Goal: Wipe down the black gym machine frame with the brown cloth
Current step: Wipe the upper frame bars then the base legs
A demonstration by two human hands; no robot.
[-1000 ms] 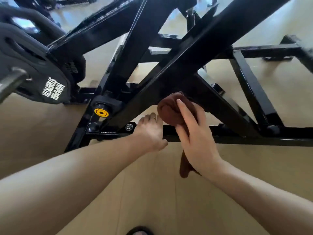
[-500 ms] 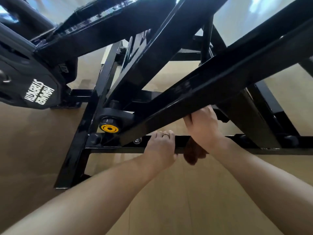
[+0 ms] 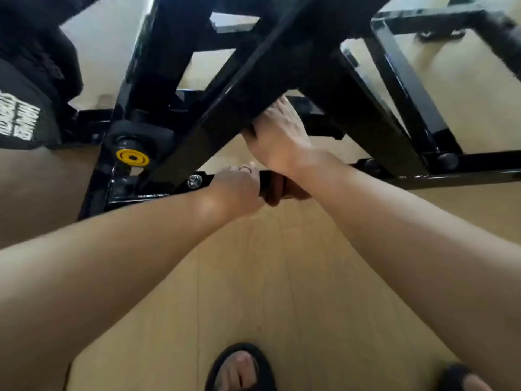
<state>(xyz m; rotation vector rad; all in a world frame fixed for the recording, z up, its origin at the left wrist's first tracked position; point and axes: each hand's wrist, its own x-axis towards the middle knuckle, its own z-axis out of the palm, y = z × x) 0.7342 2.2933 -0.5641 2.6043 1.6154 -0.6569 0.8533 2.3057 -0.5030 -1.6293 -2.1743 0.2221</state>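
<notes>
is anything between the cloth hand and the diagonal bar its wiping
Nothing visible. The right hand reaches up under the diagonal frame bar; the brown cloth hangs below its wrist. The left hand grips the lower bar, off to the side.

You have 1 view only, from the camera on your head, so no second view shares any of the scene. It looks forward and steeply down: your 2 forearms enter from the lower corners and meet near the middle, and your sandalled foot (image 3: 241, 369) shows at the bottom edge on the floor (image 3: 282, 277). The lens sits close to the frame (image 3: 282, 69), whose black bars cross the upper half and run out past the top edge. Your left hand (image 3: 238, 187) and right hand (image 3: 277, 134) lie just above centre. The wide angle bends the bars near the edges, and the picture is slightly blurred throughout.
</notes>
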